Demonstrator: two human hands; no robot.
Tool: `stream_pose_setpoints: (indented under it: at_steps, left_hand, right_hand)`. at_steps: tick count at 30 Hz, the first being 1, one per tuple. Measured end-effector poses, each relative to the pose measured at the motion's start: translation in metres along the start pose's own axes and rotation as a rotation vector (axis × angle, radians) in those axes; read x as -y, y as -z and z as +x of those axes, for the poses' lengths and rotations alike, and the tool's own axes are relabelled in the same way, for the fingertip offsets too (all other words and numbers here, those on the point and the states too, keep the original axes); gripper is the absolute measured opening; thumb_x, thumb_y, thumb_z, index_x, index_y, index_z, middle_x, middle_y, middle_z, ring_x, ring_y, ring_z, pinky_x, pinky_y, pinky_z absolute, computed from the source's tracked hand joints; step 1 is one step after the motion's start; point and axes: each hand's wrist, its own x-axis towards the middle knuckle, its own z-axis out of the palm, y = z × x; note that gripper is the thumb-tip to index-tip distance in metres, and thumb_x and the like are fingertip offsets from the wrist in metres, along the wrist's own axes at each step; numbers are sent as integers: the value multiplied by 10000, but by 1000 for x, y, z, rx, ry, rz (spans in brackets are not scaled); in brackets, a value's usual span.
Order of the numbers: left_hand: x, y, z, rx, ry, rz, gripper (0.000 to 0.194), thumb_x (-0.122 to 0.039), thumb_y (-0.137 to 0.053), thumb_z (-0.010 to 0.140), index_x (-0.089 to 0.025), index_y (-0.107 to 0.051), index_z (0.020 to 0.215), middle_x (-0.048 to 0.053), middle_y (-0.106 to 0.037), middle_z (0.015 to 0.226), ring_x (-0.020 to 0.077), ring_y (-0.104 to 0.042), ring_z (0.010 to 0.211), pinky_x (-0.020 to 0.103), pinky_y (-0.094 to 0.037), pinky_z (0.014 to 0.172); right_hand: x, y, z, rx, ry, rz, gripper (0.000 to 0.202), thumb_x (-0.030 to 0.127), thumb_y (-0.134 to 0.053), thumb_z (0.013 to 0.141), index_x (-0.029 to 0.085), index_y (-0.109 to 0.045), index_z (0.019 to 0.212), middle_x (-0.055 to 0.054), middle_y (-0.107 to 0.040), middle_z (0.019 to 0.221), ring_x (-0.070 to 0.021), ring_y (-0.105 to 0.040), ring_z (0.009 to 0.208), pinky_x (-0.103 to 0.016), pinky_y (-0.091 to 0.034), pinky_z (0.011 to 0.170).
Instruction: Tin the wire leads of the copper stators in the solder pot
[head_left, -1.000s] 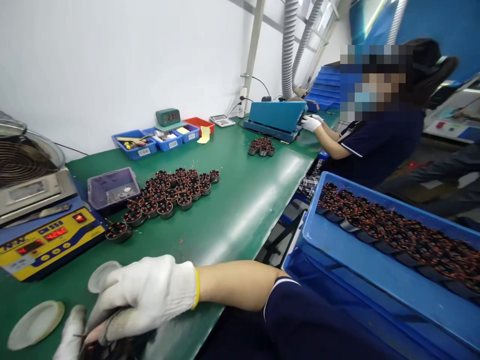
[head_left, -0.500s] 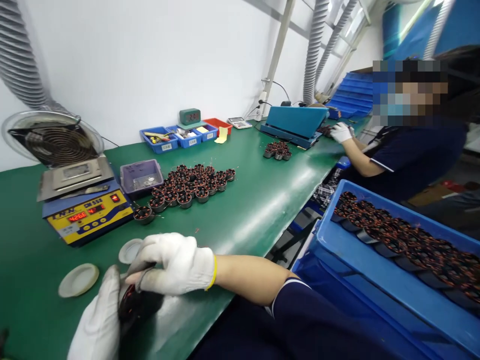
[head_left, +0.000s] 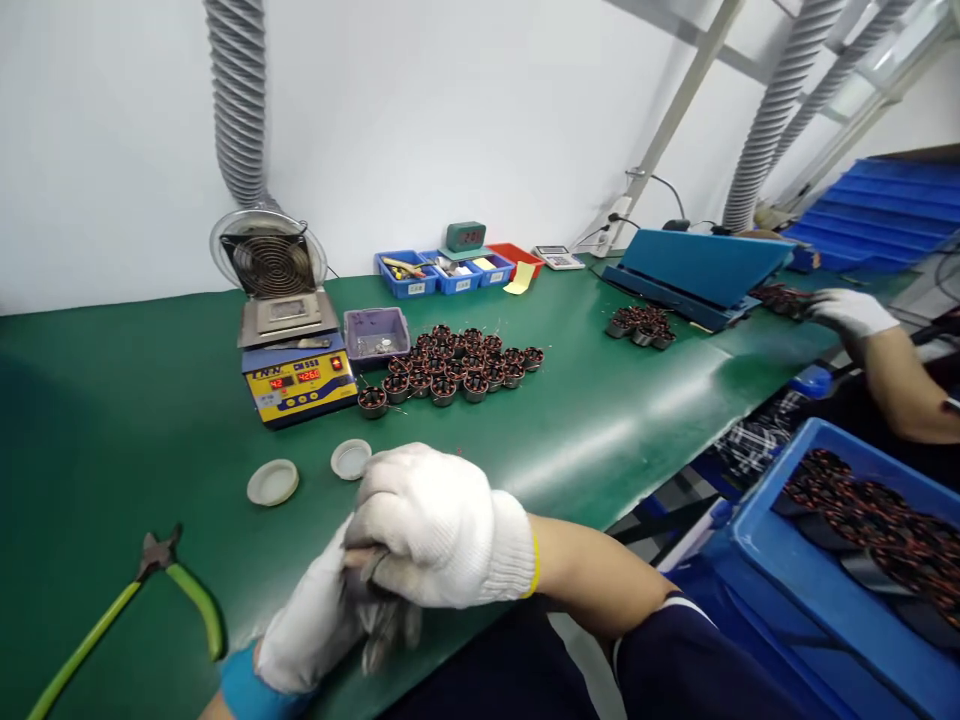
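My left hand (head_left: 319,610), in a white glove with a blue cuff, is low at the centre-left, its fingers wrapped round something mostly covered by the other hand. Over it, my right hand (head_left: 427,525), in a white glove with a yellow-edged cuff, has its fingers pinched together. What lies between the two hands is hidden and blurred. Just beyond them are two shallow round dishes, one (head_left: 350,459) near my right hand's fingers and another (head_left: 273,482) farther left. Green-handled cutters (head_left: 157,556) lie open on the green table (head_left: 150,430) at the left.
Behind the dishes are a yellow-and-blue heating unit (head_left: 301,385), a purple bin (head_left: 376,338) and several copper-wound rings (head_left: 475,386). Small bins (head_left: 406,288) line the wall. A blue crate (head_left: 795,560) of rings stands at the right, near another person's gloved hand (head_left: 855,312).
The view has swung left, bringing the cutters into sight. My hands have come closer together, and the dark wound ring seen between them before is now hidden.
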Motion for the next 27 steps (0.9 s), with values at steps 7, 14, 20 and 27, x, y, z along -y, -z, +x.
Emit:
stream_pose_setpoints:
  at_steps: [7,14,20,27]
  left_hand:
    - [-10,-9,-12,-289,-29,-273,470,-480,-818,696,-212,-604,1018,60,-697,974,207,-701,824,280,-602,703]
    - [5,-18,-14,-336,-163,-240,567,-297,-769,777,-239,-527,1286,98,-625,1325,233,-646,1175,294,-547,971]
    - [12,-20,-18,13,-113,-238,598,-355,-609,911,-274,-420,1473,97,-422,1557,237,-440,1408,332,-419,1134]
    - [-1,11,-3,-138,-359,231,420,-365,-610,857,-241,-627,1258,110,-599,1363,297,-571,1257,398,-503,998]
  right_hand:
    - [-5,-13,-16,-459,-350,580,196,326,-549,962,212,-531,804,-3,-567,733,-163,-579,682,-389,-566,861]
    - [-3,-55,-34,-479,-673,746,320,384,-687,822,212,-604,1078,-64,-658,1030,-221,-655,944,-414,-568,947]
    - [4,-67,-38,-373,-575,497,527,241,-605,842,222,-494,1357,-92,-565,1342,-236,-562,1237,-395,-479,1094]
    - [-13,-51,-49,-241,-343,259,546,167,-632,767,217,-501,1295,-113,-593,1281,-259,-588,1200,-411,-526,1029]
